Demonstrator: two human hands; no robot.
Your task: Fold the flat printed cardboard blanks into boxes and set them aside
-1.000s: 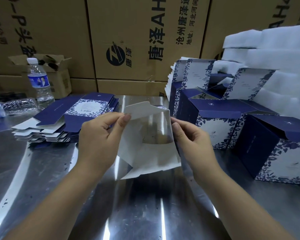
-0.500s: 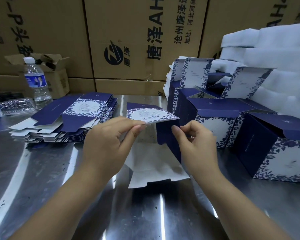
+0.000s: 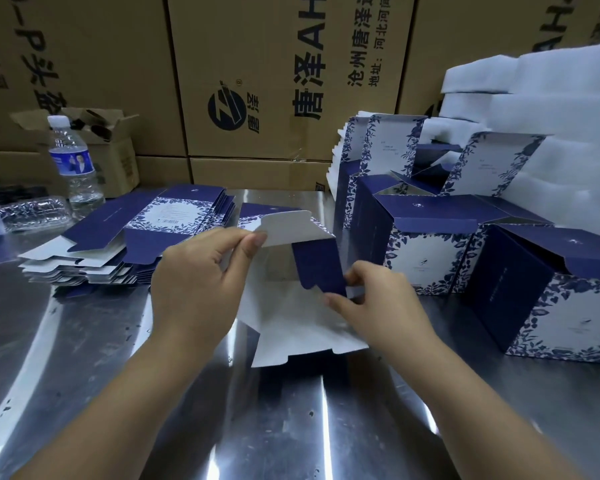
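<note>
The partly folded blank (image 3: 291, 320) sits at the centre of the metal surface (image 3: 291, 427), between the stack of flat blanks (image 3: 118, 244) on the left and the group of folded boxes (image 3: 426, 244) on the right. Its white inner face is towards the camera and its near edge rests on the surface. The left hand (image 3: 194, 289) grasps the upper white flap (image 3: 288, 226), with thumb and index finger pinching the flap's left edge. The right hand (image 3: 378, 299) grasps the navy side flap (image 3: 317, 265), its fingers (image 3: 340, 301) curled and pinching the lower end of that flap. The navy flap stands roughly upright at the blank's right side. The folded boxes stand with their lids open, just beside white foam sheets (image 3: 551, 133) stacked at the far right. A water bottle (image 3: 73, 164) stands upright behind the stack of flat blanks, in front of a small open carton (image 3: 118, 150). Large printed corrugated cartons (image 3: 257, 81) form the back wall.
</note>
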